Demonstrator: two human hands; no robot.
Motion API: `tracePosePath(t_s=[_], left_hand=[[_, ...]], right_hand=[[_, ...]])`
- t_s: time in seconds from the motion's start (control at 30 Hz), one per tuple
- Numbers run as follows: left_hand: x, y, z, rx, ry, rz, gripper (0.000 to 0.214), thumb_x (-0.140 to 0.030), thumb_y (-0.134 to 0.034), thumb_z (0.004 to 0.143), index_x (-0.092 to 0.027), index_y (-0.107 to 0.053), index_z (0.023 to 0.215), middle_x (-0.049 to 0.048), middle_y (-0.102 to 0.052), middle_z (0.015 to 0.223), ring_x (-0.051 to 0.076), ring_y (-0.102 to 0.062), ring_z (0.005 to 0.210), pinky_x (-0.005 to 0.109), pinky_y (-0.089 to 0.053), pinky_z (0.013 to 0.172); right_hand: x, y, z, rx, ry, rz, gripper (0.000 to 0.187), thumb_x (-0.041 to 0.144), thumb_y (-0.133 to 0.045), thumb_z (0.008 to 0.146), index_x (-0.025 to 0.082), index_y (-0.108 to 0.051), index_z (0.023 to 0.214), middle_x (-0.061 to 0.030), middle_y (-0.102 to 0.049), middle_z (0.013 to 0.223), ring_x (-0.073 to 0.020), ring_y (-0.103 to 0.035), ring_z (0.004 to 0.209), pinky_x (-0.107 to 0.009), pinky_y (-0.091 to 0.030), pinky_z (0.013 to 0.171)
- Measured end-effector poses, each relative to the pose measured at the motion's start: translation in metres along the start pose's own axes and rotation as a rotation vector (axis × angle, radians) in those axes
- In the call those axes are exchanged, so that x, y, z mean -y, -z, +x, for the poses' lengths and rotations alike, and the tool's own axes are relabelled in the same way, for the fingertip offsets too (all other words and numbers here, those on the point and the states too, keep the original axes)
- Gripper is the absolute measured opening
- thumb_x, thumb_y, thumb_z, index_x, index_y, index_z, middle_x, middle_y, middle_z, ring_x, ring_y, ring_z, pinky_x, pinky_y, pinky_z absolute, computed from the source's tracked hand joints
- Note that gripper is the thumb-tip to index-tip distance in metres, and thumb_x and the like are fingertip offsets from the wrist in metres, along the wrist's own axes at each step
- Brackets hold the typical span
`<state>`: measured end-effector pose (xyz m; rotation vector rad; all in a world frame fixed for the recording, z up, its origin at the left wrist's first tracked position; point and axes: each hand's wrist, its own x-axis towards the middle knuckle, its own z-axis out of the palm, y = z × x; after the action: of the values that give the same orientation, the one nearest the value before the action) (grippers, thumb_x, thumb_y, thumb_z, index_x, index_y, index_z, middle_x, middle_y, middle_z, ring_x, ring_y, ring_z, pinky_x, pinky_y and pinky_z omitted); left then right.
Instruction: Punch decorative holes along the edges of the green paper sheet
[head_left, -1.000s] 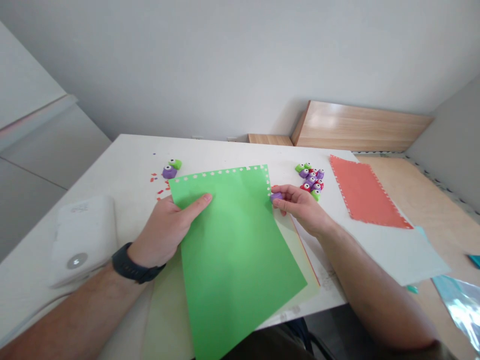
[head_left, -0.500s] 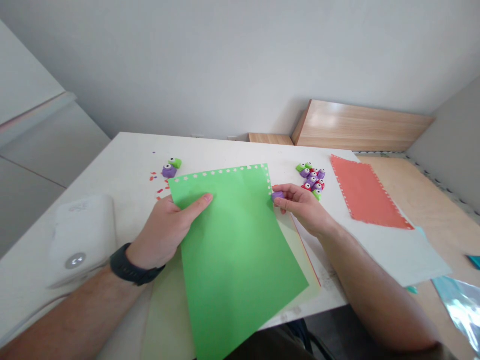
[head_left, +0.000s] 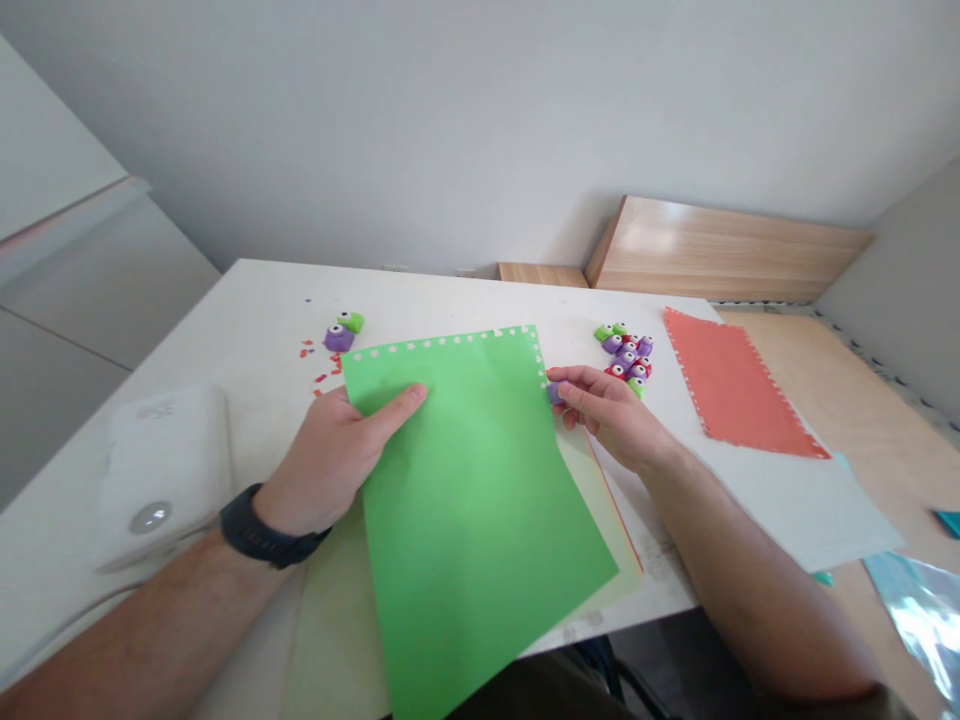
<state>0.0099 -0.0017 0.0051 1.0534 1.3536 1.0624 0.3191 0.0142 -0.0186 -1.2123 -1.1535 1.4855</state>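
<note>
A bright green paper sheet [head_left: 465, 500] lies across the table edge, with a row of small punched holes along its far edge and down its right edge. My left hand [head_left: 330, 460] grips its left edge, thumb on top. My right hand [head_left: 607, 410] is shut on a small purple craft punch [head_left: 556, 393], which sits on the sheet's right edge near the far corner. Paler paper sheets [head_left: 600, 530] stick out beneath the green one.
Several craft punches [head_left: 626, 355] are heaped beyond my right hand, and a purple punch [head_left: 339, 339] and green punch [head_left: 351, 322] stand far left among paper scraps [head_left: 319, 365]. A punched salmon sheet [head_left: 739, 385] lies right. A white box-like device [head_left: 161, 480] sits left.
The whole view has shifted slightly. My hands, the punch and the green sheet keep nearly the same positions, with the punch still at the sheet's right edge.
</note>
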Motion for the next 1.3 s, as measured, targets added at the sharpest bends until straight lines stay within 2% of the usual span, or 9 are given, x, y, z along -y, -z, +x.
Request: tracePosePath(t_s=[0.13,0.23,0.37,0.5,0.7,1.3], left_hand=[[0.0007,-0.0003,0.0003,0.000,0.000,-0.020,0.039,-0.043,-0.085,0.080,-0.024,-0.081,0.114,0.0062,-0.084,0.111,0.037,-0.078,0.106,0.050,-0.067,0.090],[0.0006,0.0000,0.0000,0.021,0.002,-0.038,0.042,-0.042,-0.086,0.081,-0.022,-0.080,0.117,0.0061,-0.083,0.114,0.036,-0.078,0.106,0.045,-0.067,0.089],[-0.0013,-0.0003,-0.0013,0.043,-0.002,-0.050,0.044,-0.041,-0.086,0.082,-0.020,-0.079,0.120,0.0054,-0.083,0.114,0.033,-0.080,0.098,0.041,-0.068,0.086],[-0.0021,-0.0012,-0.0018,0.033,0.004,-0.067,0.041,-0.039,-0.086,0.081,-0.021,-0.080,0.117,0.0050,-0.084,0.110,0.032,-0.080,0.095,0.044,-0.068,0.088],[0.0009,0.0004,-0.0011,0.007,0.033,-0.014,0.043,-0.044,-0.082,0.080,-0.026,-0.080,0.118,0.0045,-0.084,0.106,0.037,-0.078,0.106,0.053,-0.067,0.089],[0.0022,0.0003,-0.0003,0.002,0.011,-0.045,0.040,-0.040,-0.081,0.081,-0.025,-0.080,0.118,0.0046,-0.083,0.109,0.036,-0.078,0.105,0.052,-0.066,0.092]], right_hand=[[0.0030,-0.0019,-0.0005,-0.021,-0.020,0.016,0.042,0.047,-0.088,0.082,0.020,-0.076,0.112,-0.0044,-0.071,0.095,-0.0153,-0.059,0.078,-0.030,-0.043,0.068],[0.0039,-0.0025,-0.0010,-0.017,-0.026,0.034,0.043,0.046,-0.089,0.081,0.020,-0.075,0.113,-0.0045,-0.071,0.096,-0.0151,-0.059,0.079,-0.030,-0.042,0.068],[0.0025,-0.0017,-0.0006,-0.012,-0.013,0.037,0.042,0.045,-0.088,0.083,0.020,-0.075,0.114,-0.0043,-0.070,0.097,-0.0145,-0.059,0.080,-0.029,-0.043,0.068],[-0.0005,0.0002,0.0004,0.006,0.018,0.008,0.041,0.044,-0.088,0.084,0.021,-0.074,0.115,-0.0032,-0.069,0.096,-0.0155,-0.061,0.085,-0.029,-0.044,0.070],[-0.0035,0.0013,0.0011,0.026,0.042,-0.035,0.041,0.041,-0.088,0.083,0.022,-0.074,0.116,-0.0024,-0.069,0.094,-0.0157,-0.060,0.083,-0.030,-0.045,0.070],[-0.0044,0.0027,0.0005,0.049,0.066,-0.078,0.039,0.035,-0.089,0.082,0.023,-0.075,0.116,-0.0025,-0.068,0.095,-0.0167,-0.060,0.085,-0.031,-0.048,0.073]])
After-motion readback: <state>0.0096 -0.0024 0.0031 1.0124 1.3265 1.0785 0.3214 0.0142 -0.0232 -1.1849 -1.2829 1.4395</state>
